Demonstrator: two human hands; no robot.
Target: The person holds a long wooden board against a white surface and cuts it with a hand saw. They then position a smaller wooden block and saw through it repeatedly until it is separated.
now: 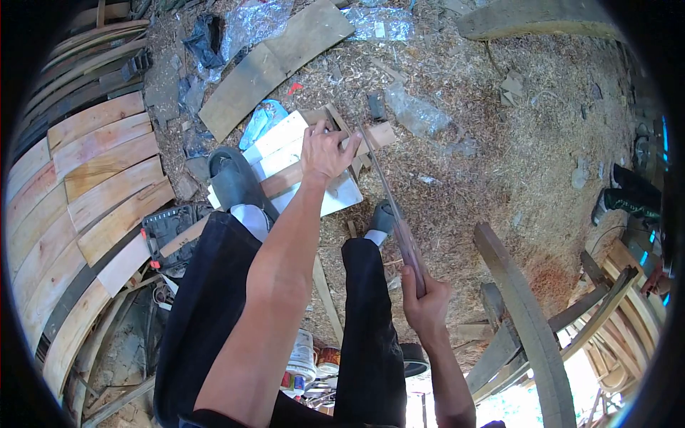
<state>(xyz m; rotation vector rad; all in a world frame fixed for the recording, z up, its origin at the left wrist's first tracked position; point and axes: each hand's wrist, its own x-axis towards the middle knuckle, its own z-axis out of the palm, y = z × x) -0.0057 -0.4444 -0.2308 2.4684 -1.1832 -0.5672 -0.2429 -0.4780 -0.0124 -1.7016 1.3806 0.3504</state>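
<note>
Head view: nearest, the right hand (426, 303) is closed around the brown handle of a long, thin-bladed saw (386, 177). The saw lies between the hands, its long axis running forward and slightly left from the right fist, its tip just beside the left thumb. Its blade shows nearly edge-on, so the teeth are hard to make out. Farther forward, the left hand (327, 152) rests with bent, parted fingers over a narrow, pale brown wooden strip (282, 180). The strip slants from near the dark grey left shoe (234, 177), out under the hand and past the blade to the right; the hand hides its middle. Whether blade and wood touch, I cannot tell.

Beneath the strip lies a white flat panel (341, 196), partly covered. Left of the left hand, beyond the shoe, are rows of light wooden boards (107, 175); right of the right hand stands a curved grey-brown beam (524, 307). Ahead of the left hand lie crumpled blue plastic (262, 123) and a broad, curved brown board (275, 64). Another person's dark-clad leg (635, 192) shows far right, cut off by the lens edge.
</note>
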